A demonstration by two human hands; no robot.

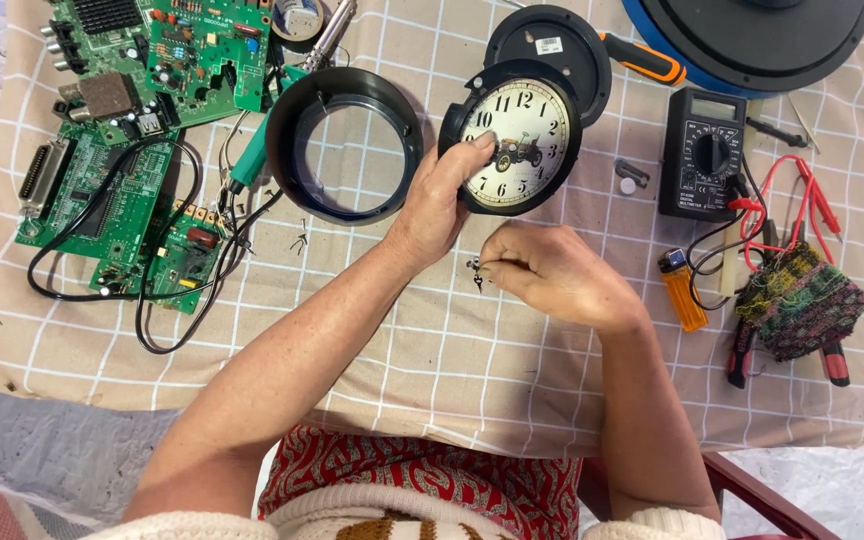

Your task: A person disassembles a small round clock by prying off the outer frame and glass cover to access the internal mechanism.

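Note:
My left hand [439,200] grips a round black clock body [520,140] by its left rim, thumb on the cream dial, which has black numerals and a small car picture. No hands show on the dial. Just below it, my right hand [552,272] pinches small dark clock hands [476,272] between fingertips, over the checked cloth. A black ring-shaped clock front frame [344,145] lies left of the clock. A round black back cover [549,45] lies behind the clock.
Green circuit boards [117,130] with black cables fill the left of the beige checked tablecloth [432,350]. A black multimeter [704,150] with red leads, an orange lighter [682,290], pliers under a knitted cloth [800,300] and an orange-handled screwdriver [642,58] lie right.

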